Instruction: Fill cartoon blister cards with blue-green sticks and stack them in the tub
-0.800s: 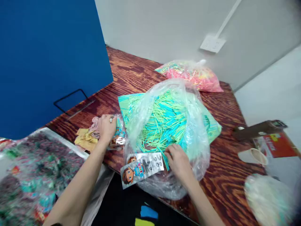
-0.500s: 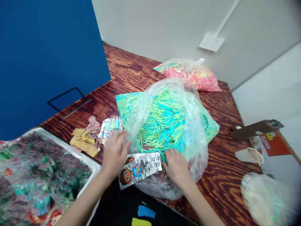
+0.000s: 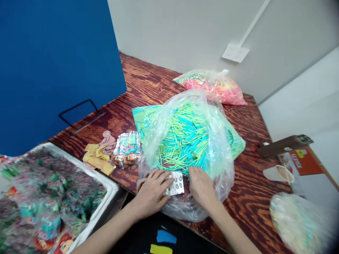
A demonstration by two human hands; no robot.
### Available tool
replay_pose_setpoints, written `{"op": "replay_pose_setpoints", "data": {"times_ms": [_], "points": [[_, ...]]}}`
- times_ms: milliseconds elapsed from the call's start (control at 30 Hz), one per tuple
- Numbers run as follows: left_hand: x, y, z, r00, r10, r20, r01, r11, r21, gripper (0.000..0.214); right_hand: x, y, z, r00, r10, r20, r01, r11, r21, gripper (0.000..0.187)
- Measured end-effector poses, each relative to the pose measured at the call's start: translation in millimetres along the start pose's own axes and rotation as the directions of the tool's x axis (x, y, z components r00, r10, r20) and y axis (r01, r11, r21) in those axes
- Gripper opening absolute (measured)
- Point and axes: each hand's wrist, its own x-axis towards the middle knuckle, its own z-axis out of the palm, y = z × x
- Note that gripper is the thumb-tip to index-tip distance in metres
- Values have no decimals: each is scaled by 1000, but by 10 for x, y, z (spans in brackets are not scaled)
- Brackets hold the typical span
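My left hand (image 3: 153,193) lies over a silver printed packet (image 3: 177,183), its fingers stretched out and thumb apart. Much of the packet is hidden under this hand; its right end, with dark oval marks, shows. My right hand (image 3: 200,186) is closed at the near edge of a heap of thin green and blue sticks (image 3: 182,137); its curled fingers hide whatever they hold. The sticks fill an open clear plastic bag (image 3: 222,148). Several silver printed packets (image 3: 129,150) lie left of the bag.
Yellow and pink cloth pieces (image 3: 99,158) lie beside the packets. A white-rimmed box (image 3: 106,201) of wrapped items stands at left, below a blue panel (image 3: 60,63). Behind is a tied bag of pink sticks (image 3: 212,86). At right are a brown bottle (image 3: 283,146), paper cup (image 3: 279,174) and another bag (image 3: 299,218).
My left hand has moved right and down onto the silver packet, now covering most of it. My right hand has curled tighter near the sticks. The view has shifted slightly.
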Motion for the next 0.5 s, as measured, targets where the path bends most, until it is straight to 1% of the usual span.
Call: {"op": "replay_pose_setpoints", "data": {"times_ms": [100,167,233,367,500], "points": [[-4,7,-4,1000,-1,5,1,1000,-8,57,80,18,4,994,-49,-96,55,997,56,20],[-4,10,1,1000,-9,-1,9,1000,-9,57,164,-6,26,982,-116,-152,124,991,45,18],[-3,13,1,1000,-18,-10,18,1000,-9,56,232,-34,45,964,-197,-179,203,979,15,16],[0,21,-9,999,-27,-19,27,999,-20,55,297,-39,24,931,-327,-160,331,944,-7,9],[1,10,0,999,-28,-36,27,999,-37,54,366,-33,-69,909,-402,-110,404,915,-3,7]]}}
